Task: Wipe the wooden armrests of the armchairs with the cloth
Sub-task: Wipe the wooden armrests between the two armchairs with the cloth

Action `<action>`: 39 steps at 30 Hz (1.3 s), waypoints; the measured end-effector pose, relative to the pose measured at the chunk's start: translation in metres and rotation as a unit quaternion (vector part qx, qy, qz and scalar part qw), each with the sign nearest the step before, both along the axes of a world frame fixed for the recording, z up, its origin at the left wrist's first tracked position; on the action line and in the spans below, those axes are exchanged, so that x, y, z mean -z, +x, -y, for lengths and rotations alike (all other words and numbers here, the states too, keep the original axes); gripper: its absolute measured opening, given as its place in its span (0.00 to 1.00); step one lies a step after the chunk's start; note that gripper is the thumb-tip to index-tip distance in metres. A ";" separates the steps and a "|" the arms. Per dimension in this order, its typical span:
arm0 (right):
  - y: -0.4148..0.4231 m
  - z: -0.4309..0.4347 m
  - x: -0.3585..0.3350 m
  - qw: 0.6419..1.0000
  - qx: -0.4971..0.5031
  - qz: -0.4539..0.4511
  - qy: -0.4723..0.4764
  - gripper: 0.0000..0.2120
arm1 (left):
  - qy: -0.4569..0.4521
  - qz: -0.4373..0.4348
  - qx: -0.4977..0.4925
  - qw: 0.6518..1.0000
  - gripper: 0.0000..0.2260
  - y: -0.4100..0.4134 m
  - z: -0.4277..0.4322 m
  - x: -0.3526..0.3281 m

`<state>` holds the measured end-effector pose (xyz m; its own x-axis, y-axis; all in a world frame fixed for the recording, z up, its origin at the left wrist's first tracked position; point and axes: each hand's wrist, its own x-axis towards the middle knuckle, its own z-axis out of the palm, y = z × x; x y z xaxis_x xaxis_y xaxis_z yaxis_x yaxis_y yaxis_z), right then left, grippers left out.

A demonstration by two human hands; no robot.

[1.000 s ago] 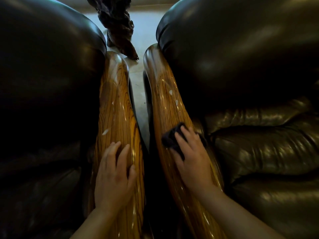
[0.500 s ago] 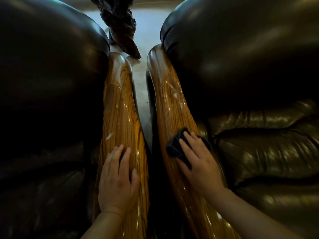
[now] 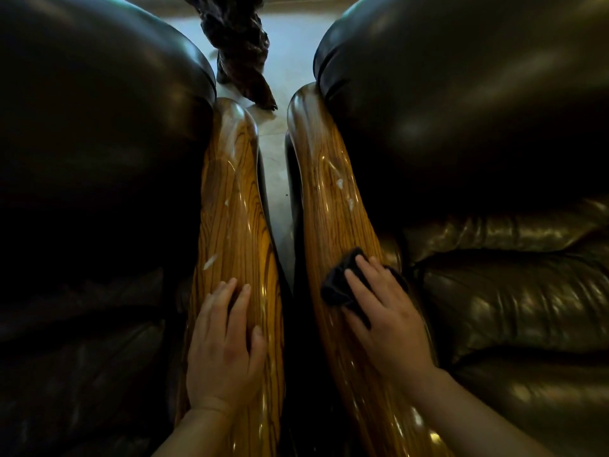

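We see the right hand [image 3: 387, 319] pressed flat, fingers spread, on a dark cloth [image 3: 342, 285] that lies bunched on the right wooden armrest [image 3: 333, 206]; the cloth sticks out beyond the fingertips and to the thumb side, pinned under the palm rather than gripped in a fist. The left hand [image 3: 224, 347] rests open and flat on the left wooden armrest [image 3: 230, 206], fingers pointing away from us, holding nothing. Both armrests are glossy, with strong grain, and carry small pale smears ahead of the hands. They run side by side, apart, with a narrow strip of pale floor [image 3: 273, 179] showing between them. Outside each armrest bulges dark leather: the left armchair [image 3: 99, 127] in deep shadow, the right armchair [image 3: 461, 110] with its creased seat cushion just beside the cloth. Beyond the armrest ends, on the floor, stands a dark gnarled wooden object [image 3: 237, 44] we cannot identify.
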<state>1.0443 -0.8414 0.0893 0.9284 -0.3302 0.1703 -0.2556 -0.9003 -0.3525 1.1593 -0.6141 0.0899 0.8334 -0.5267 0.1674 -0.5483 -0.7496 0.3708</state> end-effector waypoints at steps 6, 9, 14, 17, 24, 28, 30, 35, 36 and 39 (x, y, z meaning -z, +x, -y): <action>0.087 0.008 -0.020 0.981 0.186 0.004 0.056 0.24 | -0.001 -0.006 -0.007 1.000 0.25 -0.001 -0.001 0.001; 0.058 -0.006 -0.013 0.997 0.074 -0.008 -0.002 0.26 | 0.002 -0.011 -0.008 1.000 0.26 -0.002 -0.001 0.002; 0.012 0.007 0.000 1.000 0.023 0.004 0.012 0.27 | -0.001 -0.008 -0.006 1.000 0.26 0.000 0.000 0.003; 0.069 0.019 -0.013 0.984 0.161 0.016 0.071 0.26 | 0.001 -0.002 -0.005 1.000 0.26 0.000 0.000 0.004; 0.072 0.004 -0.019 0.997 0.079 -0.007 0.012 0.26 | -0.004 -0.008 -0.001 1.000 0.26 0.000 0.000 0.001; 0.052 0.017 -0.014 0.998 0.054 -0.018 0.010 0.26 | -0.003 -0.020 -0.007 1.000 0.26 0.002 0.001 -0.001; 0.089 0.030 -0.021 0.990 0.136 -0.013 0.045 0.25 | -0.002 -0.018 -0.005 1.000 0.26 0.002 0.001 0.000; 0.098 0.013 -0.024 0.996 0.088 -0.011 0.026 0.25 | -0.002 -0.010 -0.004 1.000 0.26 0.000 0.001 0.000; 0.076 0.006 -0.022 0.999 0.043 -0.011 0.007 0.26 | -0.004 -0.011 -0.004 1.000 0.26 -0.001 0.002 -0.001; 0.035 0.016 -0.014 0.999 -0.024 -0.029 0.004 0.28 | 0.001 -0.011 -0.005 1.000 0.26 0.000 0.002 -0.002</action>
